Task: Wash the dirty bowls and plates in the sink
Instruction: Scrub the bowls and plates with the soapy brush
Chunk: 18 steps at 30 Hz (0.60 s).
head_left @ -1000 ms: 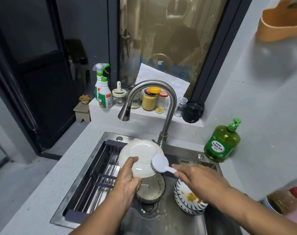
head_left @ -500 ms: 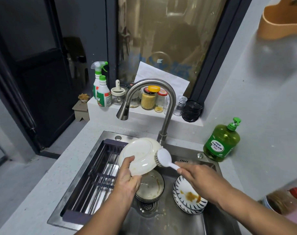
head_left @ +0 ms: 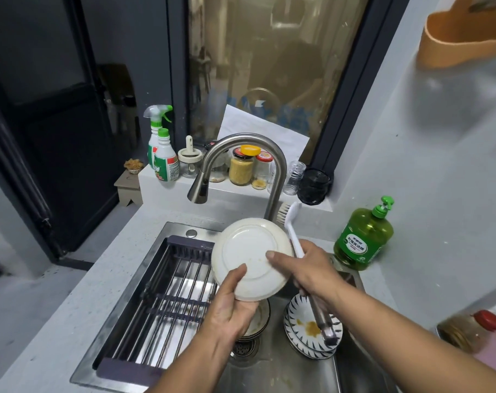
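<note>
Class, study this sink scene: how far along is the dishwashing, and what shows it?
Done: nothing visibly; the drying rack holds no dishes. In hand: the left hand holds a white plate, underside up, while the right hand touches it, holding the brush. Left: the stained patterned plates and the bowls below.

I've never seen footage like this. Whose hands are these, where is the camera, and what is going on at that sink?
No machine here: a person wears one wide-angle camera on the head, looking down at their own hands. The left hand holds a white plate turned underside up over the steel sink. The right hand grips a white dish brush, bristles pointing up and away, while its thumb touches the plate. In the basin lie a stack of striped dishes with brown sauce and a bowl under the plate. A drying rack fills the sink's left side; green dish soap stands on the counter. No water is visibly running from the faucet.
</note>
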Each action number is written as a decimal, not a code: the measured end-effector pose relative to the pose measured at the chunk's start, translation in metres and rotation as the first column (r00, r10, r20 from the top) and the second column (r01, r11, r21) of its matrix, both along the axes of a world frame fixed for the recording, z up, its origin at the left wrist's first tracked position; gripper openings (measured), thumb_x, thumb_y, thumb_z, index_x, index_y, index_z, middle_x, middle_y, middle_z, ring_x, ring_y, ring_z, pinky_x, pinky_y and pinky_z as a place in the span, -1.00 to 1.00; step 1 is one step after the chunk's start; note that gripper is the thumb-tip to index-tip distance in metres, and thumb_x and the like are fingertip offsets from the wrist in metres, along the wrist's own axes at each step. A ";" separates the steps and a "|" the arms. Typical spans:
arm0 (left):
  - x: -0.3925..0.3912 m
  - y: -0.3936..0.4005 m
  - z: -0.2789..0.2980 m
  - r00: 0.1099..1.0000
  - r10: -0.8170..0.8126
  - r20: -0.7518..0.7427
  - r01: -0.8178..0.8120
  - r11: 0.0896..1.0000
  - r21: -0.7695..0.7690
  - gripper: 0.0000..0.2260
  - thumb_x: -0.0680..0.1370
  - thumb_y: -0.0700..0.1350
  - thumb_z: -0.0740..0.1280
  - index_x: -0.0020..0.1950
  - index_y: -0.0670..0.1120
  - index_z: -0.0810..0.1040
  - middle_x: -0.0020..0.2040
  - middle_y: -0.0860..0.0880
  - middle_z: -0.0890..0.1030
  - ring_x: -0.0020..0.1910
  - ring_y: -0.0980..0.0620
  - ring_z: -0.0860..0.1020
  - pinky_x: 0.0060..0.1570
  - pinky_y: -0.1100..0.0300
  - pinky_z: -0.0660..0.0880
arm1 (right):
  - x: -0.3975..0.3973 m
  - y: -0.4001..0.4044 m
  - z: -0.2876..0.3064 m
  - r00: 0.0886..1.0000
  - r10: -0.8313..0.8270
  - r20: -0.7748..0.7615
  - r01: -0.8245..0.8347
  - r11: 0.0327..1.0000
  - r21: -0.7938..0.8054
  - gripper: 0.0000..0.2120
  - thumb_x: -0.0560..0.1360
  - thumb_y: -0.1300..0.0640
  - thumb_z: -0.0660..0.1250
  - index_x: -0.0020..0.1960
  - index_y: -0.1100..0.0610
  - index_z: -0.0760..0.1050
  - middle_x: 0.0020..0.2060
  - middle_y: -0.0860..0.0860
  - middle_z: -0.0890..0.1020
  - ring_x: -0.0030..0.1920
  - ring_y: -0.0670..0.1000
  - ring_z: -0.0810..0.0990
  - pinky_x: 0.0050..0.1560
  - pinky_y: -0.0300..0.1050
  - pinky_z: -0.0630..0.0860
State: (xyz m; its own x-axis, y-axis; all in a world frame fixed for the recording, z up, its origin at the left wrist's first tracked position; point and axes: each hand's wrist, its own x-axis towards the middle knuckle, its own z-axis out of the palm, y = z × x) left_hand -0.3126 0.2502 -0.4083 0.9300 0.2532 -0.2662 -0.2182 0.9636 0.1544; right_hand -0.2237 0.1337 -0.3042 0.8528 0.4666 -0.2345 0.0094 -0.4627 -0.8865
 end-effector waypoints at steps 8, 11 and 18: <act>-0.023 0.043 0.019 0.982 -0.162 -0.093 0.187 0.845 0.501 -0.37 0.39 -0.33 0.49 0.44 -0.26 0.39 0.30 -0.33 0.57 0.28 -0.32 0.56 0.18 -0.21 0.57 | 0.038 -0.017 0.019 0.936 0.350 0.040 -0.343 0.932 -0.120 -0.40 0.35 0.16 0.61 0.32 -0.03 0.49 -0.01 -0.04 0.72 -0.07 -0.07 0.71 -0.09 -0.18 0.65; -0.020 0.062 0.045 0.930 -0.217 -0.295 0.366 0.557 0.745 -0.41 0.35 -0.37 0.53 0.35 -0.19 0.47 0.17 -0.24 0.67 0.15 -0.27 0.65 0.06 -0.13 0.63 | 0.044 -0.015 0.029 0.850 0.524 0.051 -0.503 0.837 -0.216 -0.39 0.37 0.18 0.60 0.33 -0.13 0.48 0.01 -0.06 0.72 0.00 -0.04 0.71 0.07 -0.08 0.64; -0.013 0.052 0.050 0.885 -0.169 -0.434 0.465 0.273 0.842 -0.57 0.37 -0.40 0.50 0.21 -0.16 0.61 0.08 -0.17 0.72 0.09 -0.18 0.68 0.14 -0.09 0.62 | 0.044 0.000 0.042 0.679 0.671 0.298 -0.471 0.709 -0.525 -0.44 0.41 -0.14 0.52 0.34 -0.40 0.40 -0.01 -0.26 0.57 0.04 -0.15 0.56 0.14 -0.13 0.51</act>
